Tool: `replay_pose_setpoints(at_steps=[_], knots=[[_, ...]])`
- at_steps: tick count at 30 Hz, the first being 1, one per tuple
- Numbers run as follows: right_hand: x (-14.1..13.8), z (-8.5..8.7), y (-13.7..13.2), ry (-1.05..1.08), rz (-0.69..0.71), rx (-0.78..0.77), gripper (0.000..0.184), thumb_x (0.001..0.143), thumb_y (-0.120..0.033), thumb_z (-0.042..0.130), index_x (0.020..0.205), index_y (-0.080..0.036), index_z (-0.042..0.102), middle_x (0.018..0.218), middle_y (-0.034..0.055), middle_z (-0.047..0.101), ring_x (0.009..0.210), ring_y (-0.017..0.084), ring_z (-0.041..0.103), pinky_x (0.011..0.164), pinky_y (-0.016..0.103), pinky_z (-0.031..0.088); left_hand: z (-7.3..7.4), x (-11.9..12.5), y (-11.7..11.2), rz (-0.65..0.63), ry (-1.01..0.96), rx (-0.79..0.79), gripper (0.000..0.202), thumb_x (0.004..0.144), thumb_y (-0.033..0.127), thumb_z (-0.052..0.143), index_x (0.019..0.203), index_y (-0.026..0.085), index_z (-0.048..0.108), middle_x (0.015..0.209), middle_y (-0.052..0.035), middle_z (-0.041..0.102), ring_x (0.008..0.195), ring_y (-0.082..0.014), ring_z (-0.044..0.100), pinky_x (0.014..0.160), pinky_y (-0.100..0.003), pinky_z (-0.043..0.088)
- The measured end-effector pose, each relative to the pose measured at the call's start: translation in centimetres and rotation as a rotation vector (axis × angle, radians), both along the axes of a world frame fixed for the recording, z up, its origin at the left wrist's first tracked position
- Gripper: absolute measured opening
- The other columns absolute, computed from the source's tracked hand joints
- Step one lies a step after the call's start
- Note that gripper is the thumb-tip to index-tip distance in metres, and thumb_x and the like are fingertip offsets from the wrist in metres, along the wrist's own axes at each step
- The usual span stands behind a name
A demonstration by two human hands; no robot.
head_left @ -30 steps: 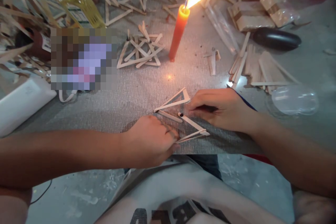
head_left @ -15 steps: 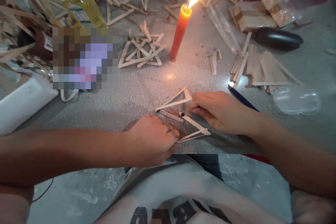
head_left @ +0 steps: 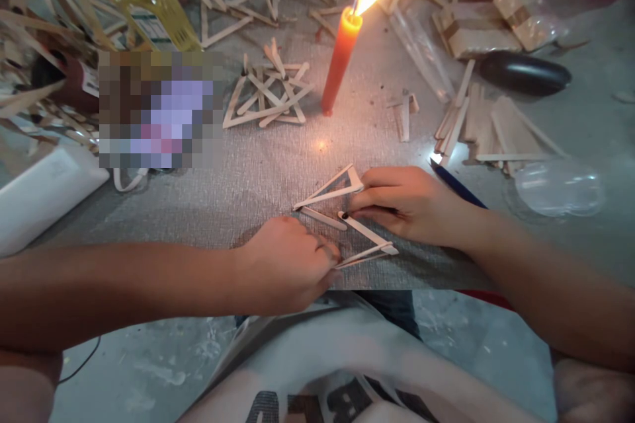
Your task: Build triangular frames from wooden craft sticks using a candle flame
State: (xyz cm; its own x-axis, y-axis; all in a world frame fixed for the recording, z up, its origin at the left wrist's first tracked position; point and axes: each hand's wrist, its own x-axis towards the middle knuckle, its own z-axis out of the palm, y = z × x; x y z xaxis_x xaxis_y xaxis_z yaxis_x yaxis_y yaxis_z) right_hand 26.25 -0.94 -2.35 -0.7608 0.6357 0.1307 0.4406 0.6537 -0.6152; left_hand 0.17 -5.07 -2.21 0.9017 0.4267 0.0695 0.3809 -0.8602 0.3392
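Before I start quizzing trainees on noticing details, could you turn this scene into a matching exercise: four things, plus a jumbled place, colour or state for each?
Things
1. Candle
2. Left hand
3. Bottle
4. Right hand

Descriptions
A. By the right end of the upper sticks
B. Yellow
C. Standing lit
D. At the left end of the lower sticks

Right pairs: 1-C, 2-D, 3-B, 4-A

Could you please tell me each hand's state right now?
Left hand: closed, holding an end of the nearer stick frame.
Right hand: partly curled at the farther stick frame; grip unclear.
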Motion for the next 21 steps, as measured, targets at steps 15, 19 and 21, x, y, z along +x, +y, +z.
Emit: replay_pose_setpoints(at_steps=[15,19,21], knots=[[-0.84,0.23,-0.51,-0.337,0.025,0.355,0.034,0.107,-0.023,0.043,0.081,-0.015,0.063,0.077,0.0064,0.060,0.070,0.019,0.051,0.066,0.032,0.032,0.09,0.14,0.08,-0.019,0.029,-0.035,0.026,0.097,0.034,0.056,0.078,0.019,0.066,0.071,-0.0020,0.075,0.059,-0.0245,0.071,0.055,-0.040,0.052],[-0.79,0.51,-0.46,-0.312,0.021,0.264,0.034,0.107,-0.025,0.042,0.082,-0.016,0.064,0.079,0.0066,0.061,0.073,0.020,0.054,0.068,0.032,0.036,0.09,0.17,0.11,-0.012,0.022,-0.042,0.027,0.098,0.034,0.056,0.077,0.019,0.066,0.071,-0.0018,0.075,0.059,-0.0240,0.072,0.056,-0.039,0.052],[-0.67,0.66,-0.43,-0.276,0.005,0.185,0.031,0.106,-0.025,0.043,0.087,-0.016,0.065,0.082,0.0067,0.063,0.073,0.020,0.055,0.068,0.031,0.037,0.10,0.16,0.10,-0.013,0.024,-0.036,0.029,0.098,0.035,0.055,0.077,0.019,0.065,0.070,-0.0018,0.075,0.059,-0.0239,0.071,0.056,-0.039,0.052]])
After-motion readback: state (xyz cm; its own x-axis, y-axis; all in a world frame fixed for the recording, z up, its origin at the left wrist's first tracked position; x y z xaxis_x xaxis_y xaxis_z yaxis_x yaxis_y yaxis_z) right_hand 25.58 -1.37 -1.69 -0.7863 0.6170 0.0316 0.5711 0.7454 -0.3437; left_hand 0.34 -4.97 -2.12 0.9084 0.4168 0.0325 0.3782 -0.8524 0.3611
